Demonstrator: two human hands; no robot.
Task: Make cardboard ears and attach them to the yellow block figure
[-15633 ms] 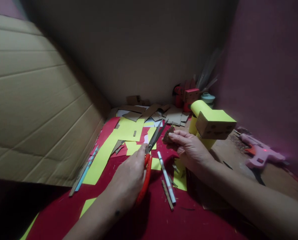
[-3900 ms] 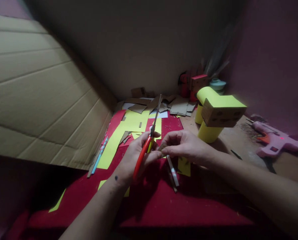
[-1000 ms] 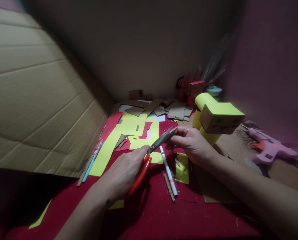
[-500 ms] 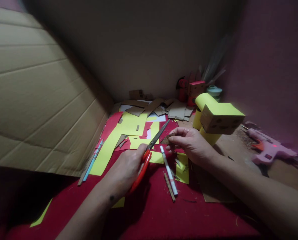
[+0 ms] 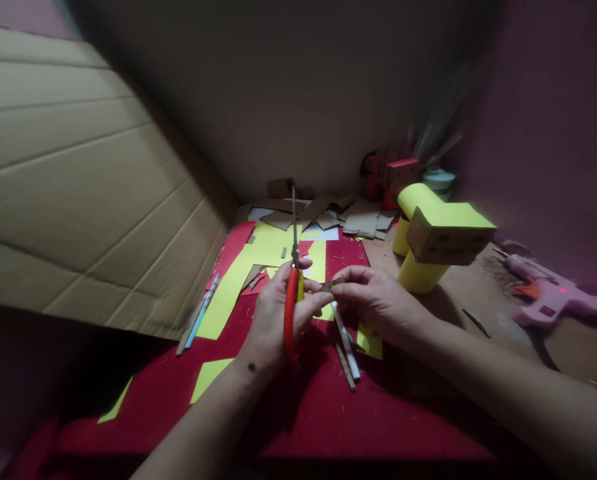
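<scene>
Red-handled scissors (image 5: 291,303) rest in my left hand (image 5: 273,313), their blades pointing up and away from me. The left thumb and fingertips also reach the small cardboard piece (image 5: 332,285). My right hand (image 5: 378,297) pinches that brown piece between thumb and fingers; most of it is hidden. Just below the hands, a white marker (image 5: 345,343) and a thin cardboard strip (image 5: 345,368) lie on the red cloth (image 5: 298,417). To the right stands a figure of yellow paper and cardboard (image 5: 443,233), a face drawn on its cardboard front.
A large cardboard panel (image 5: 78,180) slants along the left. Yellow paper scraps (image 5: 223,293) and cardboard offcuts (image 5: 361,219) spread across the middle and back. A pink glue gun (image 5: 553,290) lies at right. Red paper figures (image 5: 401,175) and a teal container (image 5: 437,179) stand behind.
The scissors have swung from slanting right to upright in my left hand. My left fingers have come over to the cardboard piece held by my right hand. The view has shifted slightly.
</scene>
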